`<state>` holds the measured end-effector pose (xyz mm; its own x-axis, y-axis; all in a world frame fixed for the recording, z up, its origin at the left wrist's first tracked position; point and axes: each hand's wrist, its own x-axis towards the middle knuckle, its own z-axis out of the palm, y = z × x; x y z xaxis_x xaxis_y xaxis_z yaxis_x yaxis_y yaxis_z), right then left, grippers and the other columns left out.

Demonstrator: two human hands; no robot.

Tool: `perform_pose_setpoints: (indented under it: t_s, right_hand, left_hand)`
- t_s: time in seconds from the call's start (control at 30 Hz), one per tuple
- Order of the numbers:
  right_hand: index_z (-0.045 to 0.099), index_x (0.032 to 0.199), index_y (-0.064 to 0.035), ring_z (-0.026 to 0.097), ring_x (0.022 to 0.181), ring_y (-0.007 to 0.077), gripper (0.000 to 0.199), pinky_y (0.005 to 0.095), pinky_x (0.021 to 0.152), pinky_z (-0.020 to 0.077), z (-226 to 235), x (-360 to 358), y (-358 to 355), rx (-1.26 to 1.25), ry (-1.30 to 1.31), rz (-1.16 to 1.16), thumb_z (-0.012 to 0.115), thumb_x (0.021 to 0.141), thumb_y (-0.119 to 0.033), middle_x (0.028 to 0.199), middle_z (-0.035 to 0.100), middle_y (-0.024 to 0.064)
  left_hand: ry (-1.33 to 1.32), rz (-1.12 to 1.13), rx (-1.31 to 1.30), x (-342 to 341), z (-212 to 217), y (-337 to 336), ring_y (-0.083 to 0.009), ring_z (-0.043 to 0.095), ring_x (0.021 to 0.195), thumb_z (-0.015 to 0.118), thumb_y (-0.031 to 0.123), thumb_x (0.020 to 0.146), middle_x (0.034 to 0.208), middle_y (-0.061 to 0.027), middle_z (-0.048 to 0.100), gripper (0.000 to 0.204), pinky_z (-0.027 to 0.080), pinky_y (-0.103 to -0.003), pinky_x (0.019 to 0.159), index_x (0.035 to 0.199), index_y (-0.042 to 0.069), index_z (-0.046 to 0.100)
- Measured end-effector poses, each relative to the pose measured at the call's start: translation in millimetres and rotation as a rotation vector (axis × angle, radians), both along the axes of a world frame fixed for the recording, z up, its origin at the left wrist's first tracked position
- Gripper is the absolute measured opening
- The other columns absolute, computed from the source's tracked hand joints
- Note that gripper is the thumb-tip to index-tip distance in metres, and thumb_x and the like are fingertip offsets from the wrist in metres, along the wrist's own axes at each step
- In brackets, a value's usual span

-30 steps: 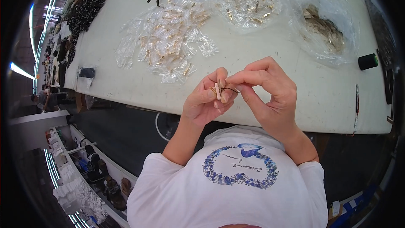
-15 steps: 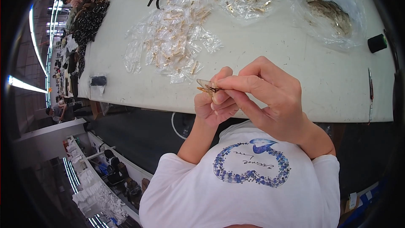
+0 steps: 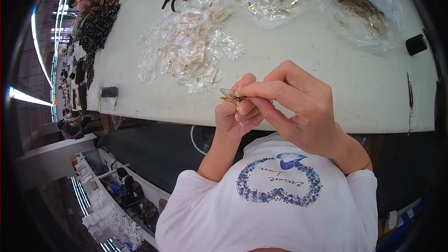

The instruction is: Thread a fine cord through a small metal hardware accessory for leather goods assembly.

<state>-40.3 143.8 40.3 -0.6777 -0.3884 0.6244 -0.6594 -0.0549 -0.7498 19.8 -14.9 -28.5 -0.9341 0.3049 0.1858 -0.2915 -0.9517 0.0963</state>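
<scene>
Head view, observed from beside the table (image 3: pixel 303 42): the left hand (image 3: pixel 234 120) pinches a small piece (image 3: pixel 225 99), gold-toned, with a clear sheet (image 3: pixel 227 92) and a dark strand (image 3: pixel 239 98) at it. The right hand (image 3: pixel 303 100) is closed in a fingertip pinch on the same piece; which part it grips is hidden. The piece is held up between both hands, near the table's front edge.

Risks, in my judgement: a slackened left pinch could let so slight a piece slip, perhaps past the edge to the floor (image 3: pixel 140 147). Too hard a right-hand pull could snap or loosen the strand. Pressing unevenly could crease the sheet. Crowded fingertips may mask misalignment.
</scene>
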Motion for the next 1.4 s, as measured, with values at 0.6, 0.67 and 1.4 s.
perform_pose_setpoints:
  t_s: [0.6,0.67,1.4]
  right_hand:
    - [0.07,0.105,-0.0037,0.068,0.079,0.0179,0.023,0.0274,0.069,0.0558,4.0,-8.7,-0.4,-0.022,-0.414,0.165,0.067,0.085,0.007,0.091,0.065,0.009]
    - [0.071,0.102,-0.005,0.068,0.08,0.0185,0.023,0.0283,0.068,0.0552,-5.5,-9.1,5.9,0.084,-0.275,0.137,0.068,0.083,0.007,0.092,0.065,0.0092]
    - [0.054,0.109,0.0027,0.027,0.054,0.0028,0.009,0.0185,0.042,0.0241,-7.3,-53.7,122.0,-0.813,-0.526,-0.191,0.05,0.101,-0.001,0.082,0.044,0.0034]
  left_hand:
    - [-0.144,0.331,-0.87,-3.2,25.3,-17.6,-0.0134,0.067,0.08,0.068,0.006,0.093,0.094,-0.008,0.071,0.014,0.055,-0.028,0.072,0.104,0.003,0.06]
    - [-0.146,0.297,-0.969,-1.3,24.5,-13.9,-0.0128,0.067,0.08,0.069,0.008,0.093,0.093,-0.0068,0.07,0.016,0.055,-0.028,0.073,0.104,0.003,0.06]
    - [-0.346,1.247,-1.271,-0.9,27.9,-69.2,-0.0127,0.067,0.078,0.065,0.001,0.094,0.097,-0.0115,0.07,0.013,0.056,-0.027,0.074,0.106,0.0,0.061]
